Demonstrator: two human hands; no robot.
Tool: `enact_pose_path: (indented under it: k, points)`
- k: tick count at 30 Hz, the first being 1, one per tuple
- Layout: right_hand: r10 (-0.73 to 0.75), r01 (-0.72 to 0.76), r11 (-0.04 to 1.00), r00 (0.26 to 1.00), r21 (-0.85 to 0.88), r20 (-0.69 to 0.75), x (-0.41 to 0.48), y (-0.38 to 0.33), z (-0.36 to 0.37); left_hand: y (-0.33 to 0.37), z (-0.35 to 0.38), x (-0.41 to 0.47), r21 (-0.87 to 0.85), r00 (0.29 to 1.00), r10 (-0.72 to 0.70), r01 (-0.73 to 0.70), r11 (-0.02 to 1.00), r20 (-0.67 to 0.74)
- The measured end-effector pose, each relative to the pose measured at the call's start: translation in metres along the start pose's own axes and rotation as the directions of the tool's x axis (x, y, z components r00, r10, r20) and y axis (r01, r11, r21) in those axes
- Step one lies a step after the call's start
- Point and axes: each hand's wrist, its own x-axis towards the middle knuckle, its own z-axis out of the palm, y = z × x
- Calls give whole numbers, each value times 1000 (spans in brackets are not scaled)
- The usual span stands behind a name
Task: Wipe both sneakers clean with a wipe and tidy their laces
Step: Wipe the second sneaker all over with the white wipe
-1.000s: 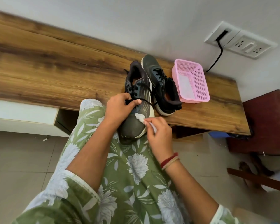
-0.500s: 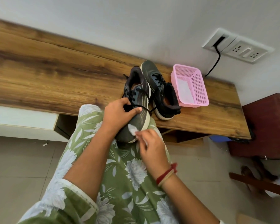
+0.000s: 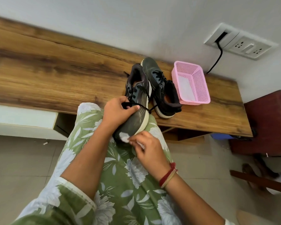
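A dark grey sneaker [image 3: 137, 101] with black laces lies with its heel on the wooden bench and its toe over my knee. My left hand [image 3: 118, 111] grips it across the middle, thumb over the laces. My right hand [image 3: 147, 144] pinches a small white wipe [image 3: 124, 136] against the sneaker's toe. The second dark sneaker [image 3: 161, 88] lies on the bench just to the right, touching the first, its heel toward me and its laces loose.
A pink mesh basket [image 3: 199, 85] stands on the wooden bench [image 3: 55, 73] to the right of the sneakers. A wall socket panel [image 3: 240, 41] with a black cable hangs above it. A dark red cabinet [image 3: 271, 120] stands at the right. My knee [image 3: 91, 120] is in green floral cloth.
My right hand has slid the wipe down the sneaker from the side near the sole to the toe tip. My left hand keeps its grip.
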Motion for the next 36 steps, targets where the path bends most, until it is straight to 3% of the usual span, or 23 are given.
enact_pose_path:
  k: [1, 3, 6, 11, 15, 20, 26, 29, 32, 36]
  points:
    - [9, -9, 998, 1000, 62, 3, 0, -1, -4, -1, -1, 2, -24, 1000, -16, 16, 1000, 15]
    - [115, -93, 981, 985, 167, -126, 8, 3, -14, -4, -2, 5, -76, 998, -48, 51, 996, 37]
    - [229, -208, 972, 942, 106, -247, 34, 18, -27, -7, -2, 7, -135, 995, -95, 99, 986, 36]
    - [151, -167, 970, 983, -178, -104, 56, 25, -19, -2, -2, 1, -46, 999, -17, 15, 999, -31]
    - [181, -196, 961, 979, -193, -90, 68, 25, -16, -2, -1, -4, -9, 993, 86, -87, 996, -80]
    - [244, -233, 929, 970, -287, 2, 75, 20, -24, -1, -3, -5, -58, 993, 88, -93, 994, -85]
    - [180, -148, 950, 979, -275, 98, 126, 11, -45, -2, -3, -2, -56, 994, 43, -48, 997, -100]
    - [145, -136, 967, 989, -215, 27, 135, 9, -59, -3, -1, 0, 19, 991, 52, -50, 999, -121]
    - [268, -259, 963, 953, -76, 140, 133, 19, -62, -2, 1, 1, 31, 984, 56, -51, 998, -170]
    - [387, -403, 914, 897, 39, 214, 124, 34, -48, -5, 1, 6, -215, 973, -87, 40, 976, -214]
